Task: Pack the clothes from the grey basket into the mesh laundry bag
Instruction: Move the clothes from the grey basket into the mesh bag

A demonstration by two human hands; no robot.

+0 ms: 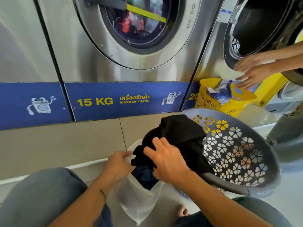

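The grey basket [242,161], with flower-shaped holes, lies tilted on its side at the right, its mouth facing me. A black garment [178,133] hangs bunched between the basket and the white mesh laundry bag [139,199]. My right hand [165,161] grips the black garment over the bag's mouth. My left hand [118,164] pinches the bag's rim and holds it open. A dark blue piece of clothing [144,176] lies inside the bag.
Steel washers stand in front, one [101,51] running behind its closed door. At the right, another person's hands [250,71] reach over a yellow basket [213,99] of clothes below an open drum. My knees frame the bag on the tiled floor.
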